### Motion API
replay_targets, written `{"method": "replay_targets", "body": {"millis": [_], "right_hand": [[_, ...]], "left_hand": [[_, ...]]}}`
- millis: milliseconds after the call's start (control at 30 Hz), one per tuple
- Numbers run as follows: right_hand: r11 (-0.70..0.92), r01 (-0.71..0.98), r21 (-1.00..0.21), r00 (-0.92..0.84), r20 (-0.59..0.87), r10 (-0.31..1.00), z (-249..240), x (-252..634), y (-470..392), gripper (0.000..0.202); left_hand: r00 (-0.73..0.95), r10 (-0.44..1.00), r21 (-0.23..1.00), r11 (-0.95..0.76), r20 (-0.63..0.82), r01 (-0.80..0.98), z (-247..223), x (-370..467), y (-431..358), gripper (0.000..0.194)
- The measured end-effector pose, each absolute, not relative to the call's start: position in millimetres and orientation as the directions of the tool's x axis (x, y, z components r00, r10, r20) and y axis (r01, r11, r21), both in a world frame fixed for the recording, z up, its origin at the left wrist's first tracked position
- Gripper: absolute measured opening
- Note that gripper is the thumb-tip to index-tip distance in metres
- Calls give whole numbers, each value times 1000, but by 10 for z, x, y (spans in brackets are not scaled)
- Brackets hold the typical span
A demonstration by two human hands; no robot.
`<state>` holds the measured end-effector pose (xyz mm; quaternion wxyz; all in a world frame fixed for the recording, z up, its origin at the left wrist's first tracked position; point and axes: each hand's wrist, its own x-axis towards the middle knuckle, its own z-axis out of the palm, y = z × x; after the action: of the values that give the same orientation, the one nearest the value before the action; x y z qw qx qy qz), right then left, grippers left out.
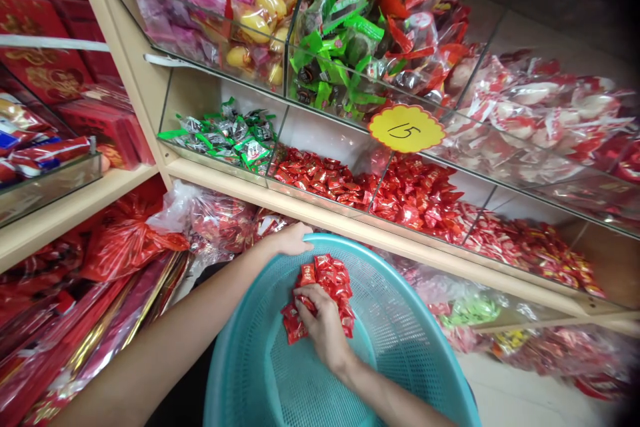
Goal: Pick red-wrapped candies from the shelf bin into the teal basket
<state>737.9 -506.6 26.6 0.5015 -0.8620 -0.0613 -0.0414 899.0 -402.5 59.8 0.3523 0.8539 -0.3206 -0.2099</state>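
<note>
Teal basket (400, 320), left hand (293, 240) on rim, right hand (323, 320) clutching red candies (327, 277)

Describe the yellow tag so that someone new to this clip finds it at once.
Start at the clear bins on the wooden shelf. On the glass front beneath the green-wrapped sweets sticks the yellow tag. It alone is a scalloped yellow disc, handwritten 15.

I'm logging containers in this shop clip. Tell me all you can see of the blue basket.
The basket is round, turquoise, plastic-looking, with fine mesh walls and a smooth solid rim. It tilts toward the camera below the shelf. The left hand grips its far rim; the right hand rests inside on a pile of red wrapped candies.
</note>
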Motion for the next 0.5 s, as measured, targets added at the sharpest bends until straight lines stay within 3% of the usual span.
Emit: {"method": "replay_targets", "body": {"millis": [267, 500], "right_hand": [[-503, 126, -855, 991, 89, 97, 342, 7318, -5098, 18], [-504, 189, -843, 981, 136, 140, 488, 7280, -5096, 20]], "left_hand": [[706, -698, 725, -548, -122, -416, 608, 8990, -4026, 13], [714, -687, 714, -569, -139, -408, 600, 8991, -4034, 15]]}}
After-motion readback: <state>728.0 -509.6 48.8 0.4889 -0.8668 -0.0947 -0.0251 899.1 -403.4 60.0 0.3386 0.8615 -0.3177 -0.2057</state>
